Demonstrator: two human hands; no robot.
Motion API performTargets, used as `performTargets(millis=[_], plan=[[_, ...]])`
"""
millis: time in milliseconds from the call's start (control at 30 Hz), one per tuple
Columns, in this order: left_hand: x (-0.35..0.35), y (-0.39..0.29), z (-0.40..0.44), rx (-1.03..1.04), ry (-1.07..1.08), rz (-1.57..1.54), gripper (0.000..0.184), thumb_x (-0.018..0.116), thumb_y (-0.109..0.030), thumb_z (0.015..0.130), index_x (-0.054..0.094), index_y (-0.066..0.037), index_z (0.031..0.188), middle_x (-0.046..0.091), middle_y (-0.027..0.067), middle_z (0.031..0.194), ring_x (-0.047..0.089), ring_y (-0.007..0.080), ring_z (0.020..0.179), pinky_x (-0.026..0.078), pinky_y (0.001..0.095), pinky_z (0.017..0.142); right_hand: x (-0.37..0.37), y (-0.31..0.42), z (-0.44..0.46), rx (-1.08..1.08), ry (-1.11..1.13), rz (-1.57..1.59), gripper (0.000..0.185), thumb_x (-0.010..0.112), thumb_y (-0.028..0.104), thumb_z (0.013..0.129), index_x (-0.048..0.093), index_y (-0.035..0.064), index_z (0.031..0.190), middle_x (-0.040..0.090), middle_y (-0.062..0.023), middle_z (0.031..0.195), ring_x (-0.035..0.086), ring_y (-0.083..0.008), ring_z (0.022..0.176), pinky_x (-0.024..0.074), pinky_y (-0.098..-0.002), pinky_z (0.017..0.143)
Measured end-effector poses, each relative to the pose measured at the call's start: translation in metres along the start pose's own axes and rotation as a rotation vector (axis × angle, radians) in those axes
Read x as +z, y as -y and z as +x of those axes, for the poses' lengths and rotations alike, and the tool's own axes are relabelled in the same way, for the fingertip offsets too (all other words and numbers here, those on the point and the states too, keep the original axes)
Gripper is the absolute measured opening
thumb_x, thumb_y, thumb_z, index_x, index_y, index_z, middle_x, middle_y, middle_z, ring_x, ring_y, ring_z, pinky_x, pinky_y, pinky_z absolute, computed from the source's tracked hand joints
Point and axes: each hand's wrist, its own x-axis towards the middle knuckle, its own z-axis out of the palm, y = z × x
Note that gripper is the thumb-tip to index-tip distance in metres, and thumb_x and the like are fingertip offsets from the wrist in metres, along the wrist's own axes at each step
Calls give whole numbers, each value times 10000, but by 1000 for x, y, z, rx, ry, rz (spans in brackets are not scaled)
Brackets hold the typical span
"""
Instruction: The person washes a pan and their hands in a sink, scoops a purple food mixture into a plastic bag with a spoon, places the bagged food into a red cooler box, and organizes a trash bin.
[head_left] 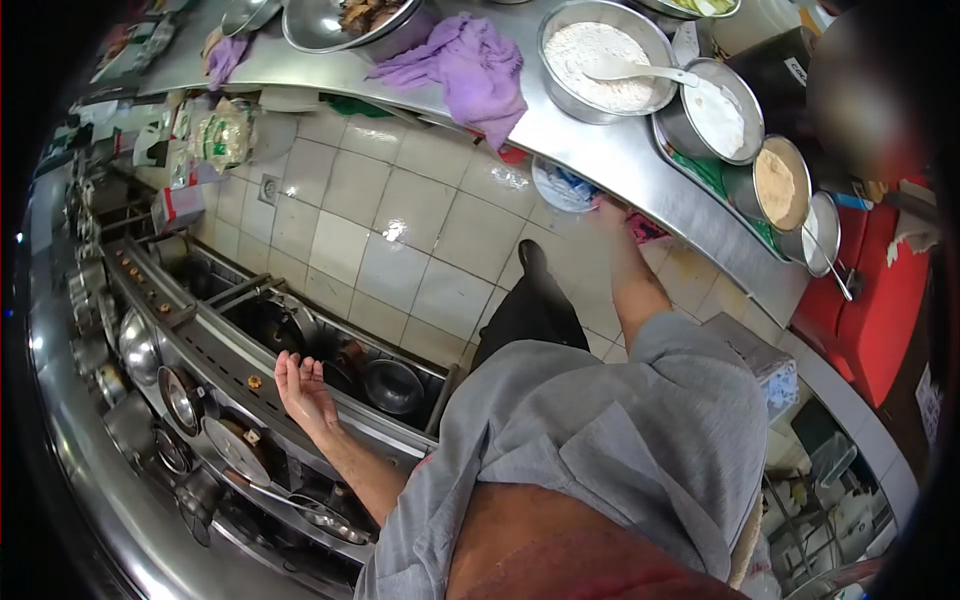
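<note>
My left hand (pixel 305 392) is raised beside the stove, palm up, with loosely bent fingers and nothing in them. Below and beside it are stove knobs and a dark pan (pixel 393 386) in the open lower bay. My right hand (pixel 607 216) reaches down at the edge of the steel counter (pixel 640 170). It is blurred, and its fingers cannot be made out. Close to it are a white tub (pixel 560 188) with blue contents and a pink-and-black cloth-like item (pixel 648 230). Whether the hand touches either is unclear.
On the counter stand a bowl of white flour (pixel 590 45) with a white spoon, a pot of white powder (pixel 715 118), a bowl of tan powder (pixel 775 185) and purple cloths (pixel 470 75). Pans line the stove (pixel 240 450) at left. A red surface (pixel 865 310) is at right.
</note>
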Motion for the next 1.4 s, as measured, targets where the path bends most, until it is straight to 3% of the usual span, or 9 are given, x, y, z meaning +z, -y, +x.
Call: performTargets(millis=[200,333,533,800,933,1100,1133,1167,1400], plan=[[6,10,15,-37,1,-92,220,577,-113,848,507,-57,1048,583,47,902,581,138,739,490,274,676,1,3,-59,-32,225,-48,210,421,-67,656,514,56,799,492,-43,584,510,-179,445,463,-345,313],[2,12,26,-54,5,-162,176,564,-112,856,511,-66,1016,591,30,865,579,126,732,487,265,670,15,-31,-80,13,281,-119,224,427,-61,663,522,62,825,509,-55,620,514,-175,459,455,-352,314],[-17,12,57,-30,-11,-207,149,560,-107,853,522,-76,994,563,7,846,550,117,717,463,246,656,104,29,-182,134,506,-212,282,418,-79,644,509,45,880,522,-73,700,545,-214,528,488,-400,358],[-6,-50,163,159,169,173,232,614,-126,800,548,-30,1001,556,15,883,519,91,782,420,236,706,295,94,-287,82,727,-230,333,420,-109,599,510,5,898,541,-114,751,575,-281,585,519,-457,406],[0,-98,216,295,310,143,242,619,-131,803,543,-17,1002,550,17,879,500,84,793,395,231,726,393,137,-327,35,808,-154,309,414,-115,592,495,-5,869,532,-125,747,582,-306,610,521,-492,437],[2,-127,277,324,328,100,227,613,-112,806,546,-9,997,559,15,858,507,82,769,409,227,718,524,181,-325,-31,904,-37,180,443,-83,585,497,-37,750,537,-154,734,579,-340,615,518,-526,483],[4,-129,291,325,336,77,233,615,-130,809,541,-15,999,553,11,859,495,79,761,400,228,702,549,192,-322,-42,951,-38,170,453,-70,591,495,-33,751,536,-160,743,576,-348,639,518,-531,515],[5,-127,304,329,330,79,233,615,-130,809,541,-15,999,553,11,859,495,79,761,400,228,702,569,206,-330,-28,938,72,153,433,-99,608,479,-63,749,520,-172,717,588,-372,568,521,-538,440],[21,-120,401,271,270,159,247,625,-146,798,549,-22,998,551,0,813,501,80,734,412,238,680,736,278,-295,-16,824,116,218,443,-118,618,465,-89,833,507,-199,811,591,-390,655,532,-584,536]])
